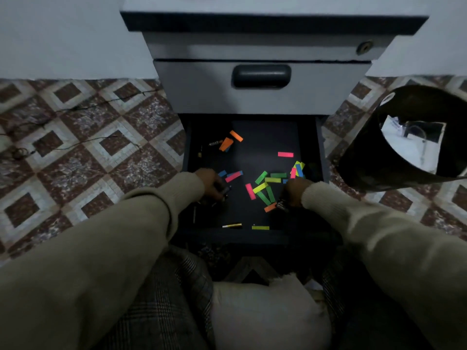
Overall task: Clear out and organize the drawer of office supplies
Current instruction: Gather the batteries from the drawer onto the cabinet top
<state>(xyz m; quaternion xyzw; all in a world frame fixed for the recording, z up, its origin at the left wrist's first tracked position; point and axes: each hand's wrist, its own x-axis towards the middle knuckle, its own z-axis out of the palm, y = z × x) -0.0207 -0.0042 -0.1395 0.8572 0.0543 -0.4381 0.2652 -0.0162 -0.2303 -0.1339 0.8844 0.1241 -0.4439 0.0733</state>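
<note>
The bottom drawer of a grey cabinet stands pulled out, its dark floor strewn with several coloured paper strips in orange, pink, green, yellow and blue. A battery lies near the front edge, another at the back left. My left hand reaches into the left side and grips a small dark object, too dim to name. My right hand is in the right side, fingers curled round a small dark clip-like piece beside the strips.
A black bin with white waste inside stands to the right of the drawer. The shut middle drawer with its dark handle is above. Thin cables run over the tiled floor at left. A pale cushion lies between my knees.
</note>
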